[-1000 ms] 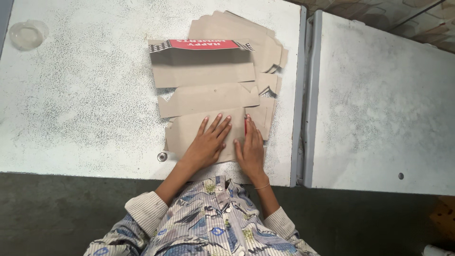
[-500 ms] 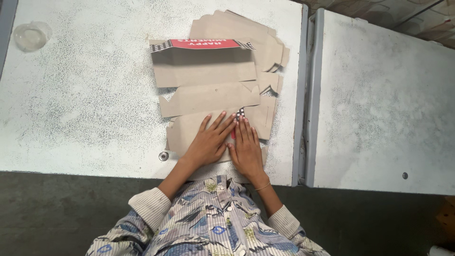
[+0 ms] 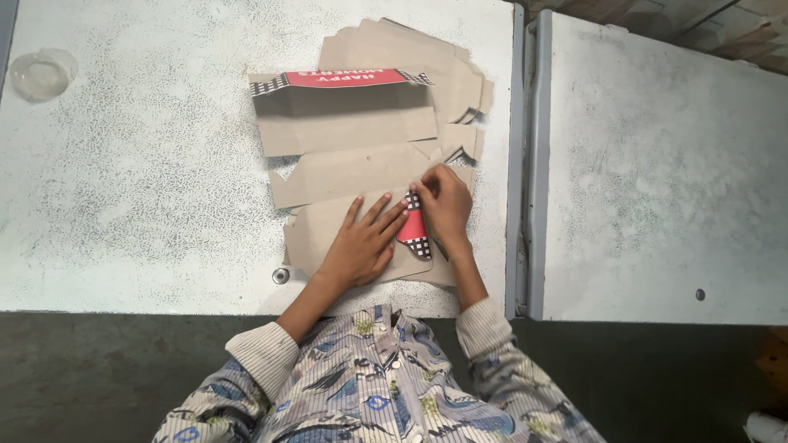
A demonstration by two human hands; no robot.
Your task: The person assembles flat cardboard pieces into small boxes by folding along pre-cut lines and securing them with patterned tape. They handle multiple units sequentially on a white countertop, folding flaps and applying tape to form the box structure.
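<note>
pressing flat, the left hand (image 3: 361, 246) lies open on the brown cardboard blank (image 3: 345, 164), fingers spread. just right of it, the right hand (image 3: 447, 205) now pinches the red, checker-edged side flap (image 3: 414, 226), folded further over than half a second ago: a fold in progress. above both hands runs a red, checker-ended printed strip (image 3: 345, 79); more brown sheets (image 3: 460, 82) lie beneath.

Flat carton (image 3: 353, 176) atop cardboard stack (image 3: 410, 49) on table (image 3: 148, 180); cup (image 3: 39, 74) far left, 2nd table (image 3: 657, 164) right.
</note>
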